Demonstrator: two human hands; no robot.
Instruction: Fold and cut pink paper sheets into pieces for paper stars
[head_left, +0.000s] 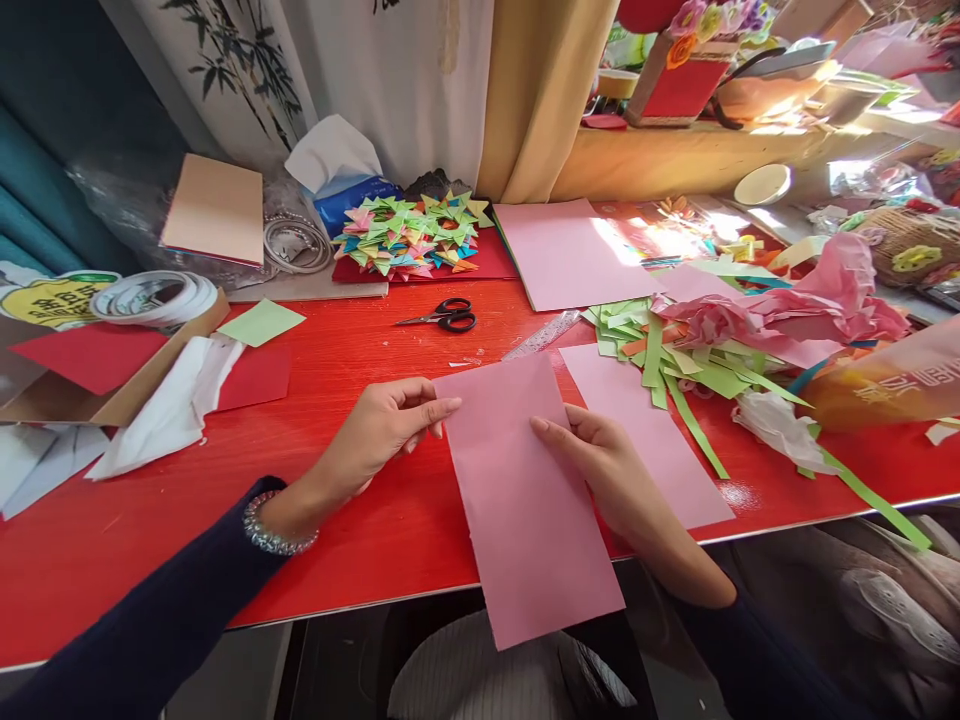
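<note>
A sheet of pink paper (525, 500) is held up over the front edge of the red table (360, 330), its lower end hanging past that edge. My left hand (390, 430) pinches its upper left corner between thumb and fingers. On the right side, my right hand (600, 460) grips the paper's edge, thumb on top and fingers underneath. Partly behind the right hand lies a second pink sheet (675, 470). Black-handled scissors (450, 316) lie closed beyond the held sheet, and a clear ruler (544, 335) rests just past its top edge.
Green paper strips (682, 370) and crumpled pink paper (810, 300) are heaped at the right. A pink paper stack (574, 250) and folded paper stars (412, 235) sit at the back. At the left stands a cardboard box (150, 375) with tape rolls (154, 298).
</note>
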